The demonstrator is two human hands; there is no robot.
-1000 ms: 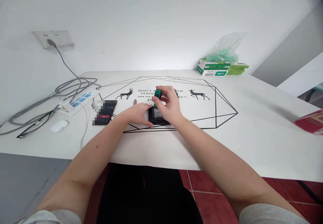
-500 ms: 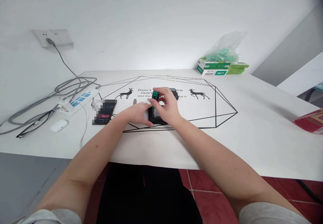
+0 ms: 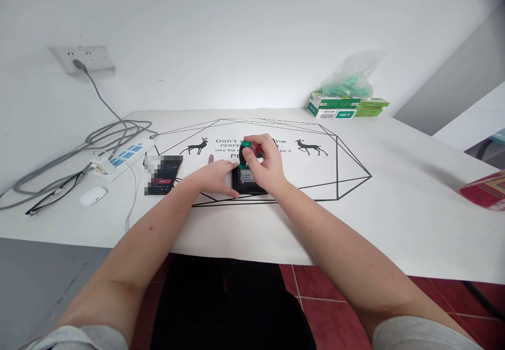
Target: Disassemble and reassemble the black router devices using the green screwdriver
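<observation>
Just beyond screwdriver (image 3: 243,154) — "Don't" lettering (image 3: 226,141)

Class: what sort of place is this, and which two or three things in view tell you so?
Probably an indoor desk, at home or in a small office; which, I cannot tell. A white table stands by a wall socket, with a power strip and smartphone on top.

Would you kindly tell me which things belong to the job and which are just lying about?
In use:
black-and-green handled tool in the right hand
flat black rectangular device by the left hand

Lying about:
black rectangular phone
white oval plastic case
green cardboard boxes
</observation>
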